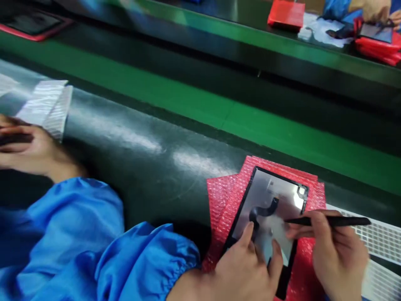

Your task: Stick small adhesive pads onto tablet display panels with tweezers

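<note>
A tablet-sized screen panel (263, 188) lies back side up, tilted in view, on red bubble-wrap bags (224, 196). Across its silvery back runs a dark, curved flex cable (266, 211). My left hand (247, 267) rests on the lower part of the panel, fingers apart, with the index fingertip at the lower end of the cable. My right hand (338, 251) is closed around a slim black pen-like tool (347, 220). The tool points left over the panel's right edge; whether its tip touches the panel I cannot tell.
White sheets with a grid of small pieces (376, 234) lie to the right, partly behind my right hand. At left are a co-worker's hand (40, 146), blue sleeve and more white sheets (44, 102). Across the green strip, another person works beside red bags (380, 48).
</note>
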Action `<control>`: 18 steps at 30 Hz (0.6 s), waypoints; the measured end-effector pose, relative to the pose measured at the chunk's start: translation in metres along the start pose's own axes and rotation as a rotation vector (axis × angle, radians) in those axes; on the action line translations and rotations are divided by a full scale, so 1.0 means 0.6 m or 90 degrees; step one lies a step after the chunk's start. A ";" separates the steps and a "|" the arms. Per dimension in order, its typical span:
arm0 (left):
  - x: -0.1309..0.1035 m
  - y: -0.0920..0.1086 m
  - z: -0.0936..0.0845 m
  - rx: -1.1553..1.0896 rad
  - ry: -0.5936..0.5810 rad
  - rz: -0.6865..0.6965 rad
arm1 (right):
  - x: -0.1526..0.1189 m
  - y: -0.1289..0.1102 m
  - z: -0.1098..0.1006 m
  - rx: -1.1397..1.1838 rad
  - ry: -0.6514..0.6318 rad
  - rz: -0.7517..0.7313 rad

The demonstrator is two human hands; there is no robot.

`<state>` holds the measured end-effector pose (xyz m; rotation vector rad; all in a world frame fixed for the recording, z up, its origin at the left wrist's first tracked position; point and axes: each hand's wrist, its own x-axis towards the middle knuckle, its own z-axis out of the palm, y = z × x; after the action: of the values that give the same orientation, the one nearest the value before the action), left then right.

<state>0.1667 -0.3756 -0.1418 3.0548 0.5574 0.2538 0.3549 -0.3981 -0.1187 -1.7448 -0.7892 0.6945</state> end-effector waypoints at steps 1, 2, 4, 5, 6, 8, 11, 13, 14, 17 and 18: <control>-0.004 -0.013 0.003 0.012 -0.019 -0.024 | 0.007 -0.004 0.032 -0.001 -0.029 0.000; -0.005 -0.024 0.007 0.013 -0.032 -0.035 | 0.014 -0.005 0.061 0.000 -0.054 -0.004; -0.001 -0.041 0.018 -0.003 -0.032 -0.029 | 0.025 -0.001 0.102 -0.002 -0.074 -0.008; 0.002 -0.046 0.024 -0.020 -0.022 -0.021 | 0.029 0.003 0.116 -0.006 -0.077 -0.007; 0.005 -0.049 0.030 -0.041 -0.008 -0.012 | 0.032 0.009 0.124 -0.012 -0.080 -0.004; 0.008 -0.049 0.042 -0.074 0.009 -0.003 | 0.035 0.021 0.131 -0.025 -0.091 0.011; 0.005 -0.043 0.056 -0.096 0.003 0.006 | 0.034 0.033 0.129 -0.042 -0.091 0.041; 0.002 -0.039 0.063 -0.113 -0.014 0.013 | 0.034 0.034 0.126 -0.048 -0.079 0.041; 0.001 -0.038 0.065 -0.126 -0.026 0.017 | 0.034 0.032 0.126 -0.052 -0.076 0.035; 0.000 -0.039 0.069 -0.161 -0.064 0.027 | 0.035 0.026 0.126 -0.068 -0.078 0.025; -0.001 -0.040 0.069 -0.167 -0.073 0.022 | 0.035 0.025 0.126 -0.074 -0.078 0.023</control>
<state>0.1649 -0.3532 -0.1840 2.8044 0.4270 0.1382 0.3123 -0.3414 -0.1561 -1.8386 -0.8992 0.8005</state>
